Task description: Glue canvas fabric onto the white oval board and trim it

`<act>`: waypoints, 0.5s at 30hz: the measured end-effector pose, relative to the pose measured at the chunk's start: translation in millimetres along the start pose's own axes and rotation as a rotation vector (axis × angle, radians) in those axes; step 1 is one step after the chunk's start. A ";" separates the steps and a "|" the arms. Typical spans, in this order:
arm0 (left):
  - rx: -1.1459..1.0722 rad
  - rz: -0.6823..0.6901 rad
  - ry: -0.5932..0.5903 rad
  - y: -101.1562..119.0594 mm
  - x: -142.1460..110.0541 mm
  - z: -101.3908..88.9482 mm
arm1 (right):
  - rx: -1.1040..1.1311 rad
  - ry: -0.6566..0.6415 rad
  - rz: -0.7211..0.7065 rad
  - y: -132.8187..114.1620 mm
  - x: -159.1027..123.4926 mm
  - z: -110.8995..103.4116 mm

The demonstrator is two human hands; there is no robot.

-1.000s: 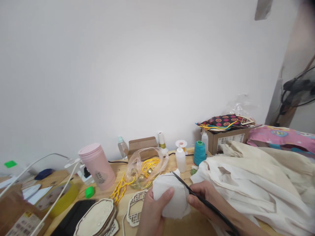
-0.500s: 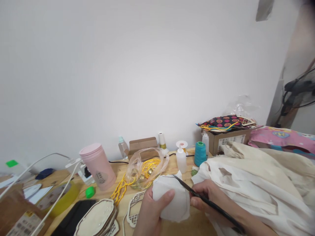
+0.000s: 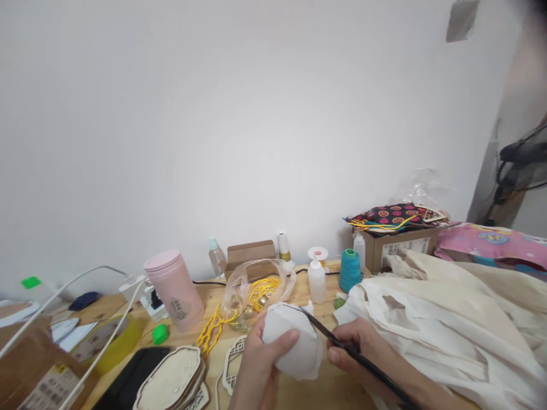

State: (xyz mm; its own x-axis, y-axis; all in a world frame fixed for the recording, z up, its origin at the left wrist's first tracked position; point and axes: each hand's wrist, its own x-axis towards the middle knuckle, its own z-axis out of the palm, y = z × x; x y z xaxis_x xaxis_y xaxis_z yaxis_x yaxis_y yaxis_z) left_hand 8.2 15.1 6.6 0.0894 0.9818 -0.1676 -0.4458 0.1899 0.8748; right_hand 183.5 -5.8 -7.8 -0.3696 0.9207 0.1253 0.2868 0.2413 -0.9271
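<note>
Cloth piece (image 3: 294, 341) — white, rounded, with a dark outline drawn along its upper edge — sits low in the frame, held just in front of the yellow cord bag (image 3: 256, 290). Compared with a second ago it has turned in the left hand (image 3: 260, 370): the piece now looks more domed and tipped leftward, and the hand has shifted a little left and up with it. The scissors (image 3: 337, 347) in the right hand (image 3: 363, 356) have followed; their tip now lies at the top right of the outline, nearer the rim than before. I judge the cut to be working round the curve, with the cloth fed into the blades rather than the blades chasing the line.

The left hand is clenched on the cloth, thumb pressed across its face. The right hand is wrapped round the scissors — whether the blades are parted I cannot tell. Right of the bag lies a heap of cream fabric (image 3: 448, 319); left of the bag stands a pink cup (image 3: 175, 290).
</note>
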 end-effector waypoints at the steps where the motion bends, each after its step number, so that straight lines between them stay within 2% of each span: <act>1: -0.036 -0.006 -0.002 -1.5 0.7 -0.3 | 0.010 0.012 0.006 -1.0 0.4 2.0; 4: -0.129 -0.059 -0.019 -6.4 1.2 -1.1 | 0.025 0.048 0.043 -2.6 2.0 8.4; 9: -0.245 -0.170 0.052 -8.7 -0.7 -1.3 | 0.003 0.096 0.105 3.4 4.8 16.3; 15: -0.345 -0.106 -0.006 -2.0 -1.7 2.3 | 0.016 0.090 0.016 5.7 3.9 20.1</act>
State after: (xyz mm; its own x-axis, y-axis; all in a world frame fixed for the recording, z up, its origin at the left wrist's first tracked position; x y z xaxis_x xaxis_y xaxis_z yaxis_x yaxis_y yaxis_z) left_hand 11.0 13.0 6.2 0.1563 0.9567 -0.2456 -0.7081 0.2819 0.6474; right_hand 166.0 -6.9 -19.7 -0.2841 0.9483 0.1414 0.2770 0.2224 -0.9348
